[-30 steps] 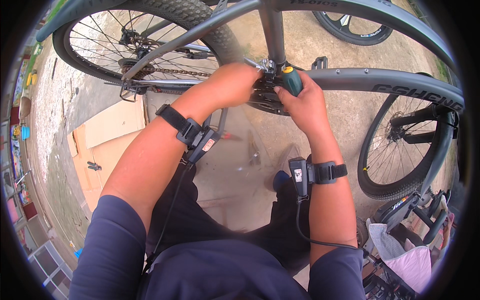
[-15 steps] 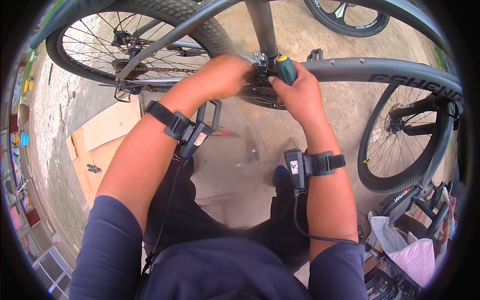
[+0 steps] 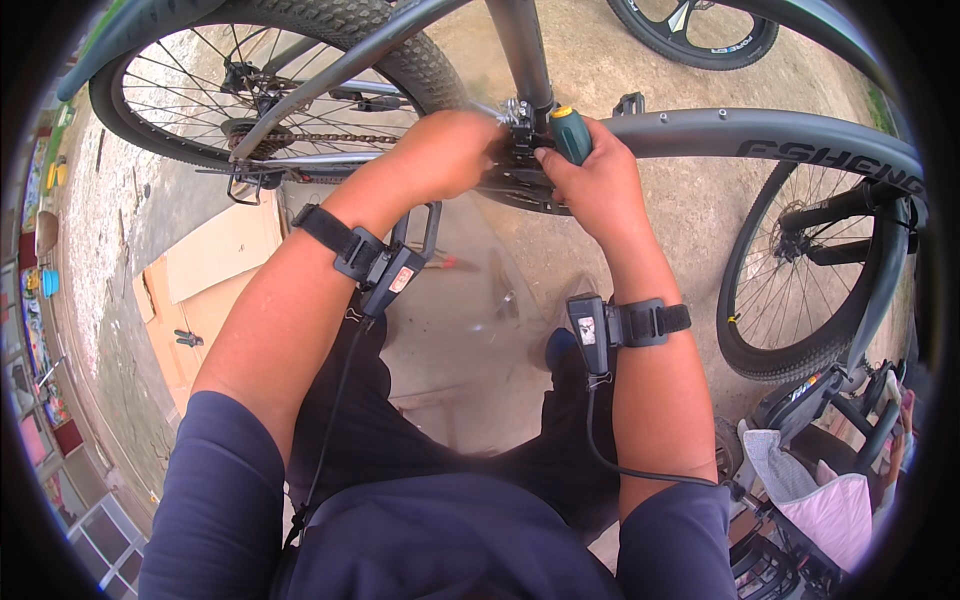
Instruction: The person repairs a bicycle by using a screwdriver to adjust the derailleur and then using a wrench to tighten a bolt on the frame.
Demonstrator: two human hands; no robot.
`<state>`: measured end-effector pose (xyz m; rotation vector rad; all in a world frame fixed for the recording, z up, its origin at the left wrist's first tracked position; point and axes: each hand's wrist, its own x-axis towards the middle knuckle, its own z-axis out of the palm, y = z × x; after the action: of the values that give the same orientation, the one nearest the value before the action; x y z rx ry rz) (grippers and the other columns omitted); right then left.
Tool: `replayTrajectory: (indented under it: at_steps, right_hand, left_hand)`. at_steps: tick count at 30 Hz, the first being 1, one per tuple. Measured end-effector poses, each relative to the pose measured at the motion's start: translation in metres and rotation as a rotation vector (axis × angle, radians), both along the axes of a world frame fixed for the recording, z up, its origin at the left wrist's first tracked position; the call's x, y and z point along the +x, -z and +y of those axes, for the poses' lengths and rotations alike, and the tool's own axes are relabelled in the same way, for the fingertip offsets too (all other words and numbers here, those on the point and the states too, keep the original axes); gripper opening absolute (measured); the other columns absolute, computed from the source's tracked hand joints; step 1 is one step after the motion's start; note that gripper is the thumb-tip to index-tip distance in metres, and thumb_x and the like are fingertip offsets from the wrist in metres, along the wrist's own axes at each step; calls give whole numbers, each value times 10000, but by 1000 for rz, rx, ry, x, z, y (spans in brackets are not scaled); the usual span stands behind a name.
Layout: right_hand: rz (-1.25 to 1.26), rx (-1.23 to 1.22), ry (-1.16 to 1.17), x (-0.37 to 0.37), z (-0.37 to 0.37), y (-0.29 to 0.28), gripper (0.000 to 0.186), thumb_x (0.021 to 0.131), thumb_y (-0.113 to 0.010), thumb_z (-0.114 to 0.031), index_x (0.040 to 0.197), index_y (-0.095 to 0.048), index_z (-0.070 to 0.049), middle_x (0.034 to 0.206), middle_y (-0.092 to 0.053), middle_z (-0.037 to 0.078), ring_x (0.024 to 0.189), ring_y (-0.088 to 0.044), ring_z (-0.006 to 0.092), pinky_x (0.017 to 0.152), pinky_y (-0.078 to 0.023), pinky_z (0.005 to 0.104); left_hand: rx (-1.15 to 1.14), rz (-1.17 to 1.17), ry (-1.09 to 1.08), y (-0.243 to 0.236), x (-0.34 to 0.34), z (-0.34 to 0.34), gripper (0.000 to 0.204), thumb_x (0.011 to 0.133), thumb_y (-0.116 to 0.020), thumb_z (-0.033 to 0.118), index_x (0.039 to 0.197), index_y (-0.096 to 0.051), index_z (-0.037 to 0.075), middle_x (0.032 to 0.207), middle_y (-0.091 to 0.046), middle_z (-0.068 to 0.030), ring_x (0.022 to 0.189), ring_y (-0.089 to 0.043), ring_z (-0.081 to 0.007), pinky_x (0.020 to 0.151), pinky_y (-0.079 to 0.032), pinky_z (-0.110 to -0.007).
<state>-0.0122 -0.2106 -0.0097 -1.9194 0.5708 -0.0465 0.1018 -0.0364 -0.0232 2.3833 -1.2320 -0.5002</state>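
My right hand (image 3: 592,180) is closed round a green screwdriver handle (image 3: 572,138) with a yellow top, held upright against the front derailleur (image 3: 520,128) at the bottom of the grey bike's seat tube (image 3: 520,55). My left hand (image 3: 450,155) is just left of that mechanism, its blurred fingers curled toward it; what they hold is hidden. The crankset (image 3: 515,195) sits below both hands, partly covered by them. The rear wheel (image 3: 170,120) with cassette and chain (image 3: 330,137) lies to the left, behind my left forearm.
The front wheel (image 3: 740,330) is at right, another bike wheel (image 3: 700,50) at top right. Cardboard sheets (image 3: 210,255) with a small dark tool (image 3: 188,337) lie left. Bike parts and a pink-grey cloth (image 3: 820,510) are at lower right; assorted items line the far-left edge.
Since a second ago the bike and both hands appear slightly higher and further left in view. My left hand has shifted a little leftward from the derailleur; my right hand keeps its grip.
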Motion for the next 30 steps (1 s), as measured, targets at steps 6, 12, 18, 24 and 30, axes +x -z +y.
replayTrajectory:
  at_steps: [6,12,18,24,30]
  right_hand:
    - [-14,2,6,1,-1,5,405,811,-748,-168,1176,-663,-17,919,-742,130,833,-722,234,784,-553,351]
    - [-21,-12,-10,2,-1,7,418,812,-739,-162,1194,-656,-14,952,-742,140,858,-727,243,798,-555,356]
    - [-6,8,1,1,-1,6,442,811,-734,-169,1213,-646,-9,971,-742,156,872,-729,266,806,-558,363]
    - [-10,-45,-15,3,-1,10,442,805,-731,-171,1209,-652,-10,986,-738,176,903,-726,294,818,-555,379]
    - [-12,-27,-1,3,-1,12,434,795,-738,-163,1197,-659,-18,987,-739,171,908,-724,286,820,-553,375]
  left_hand:
    - [-6,-6,-17,1,1,1,210,850,-676,111,1050,-702,55,996,-704,-188,978,-664,-401,839,-529,-488]
    - [-9,19,-14,-1,1,2,199,863,-688,138,1040,-696,48,1008,-699,-195,987,-657,-409,840,-522,-491]
    - [-25,25,-21,0,1,1,203,873,-693,175,1029,-689,45,999,-694,-194,981,-656,-407,837,-518,-500]
    - [-66,-43,-13,6,0,4,185,868,-702,177,991,-674,42,975,-693,-187,971,-655,-407,827,-520,-504]
    - [-2,-54,-27,4,-3,2,214,890,-678,178,1010,-654,4,1011,-667,-193,963,-643,-411,834,-512,-487]
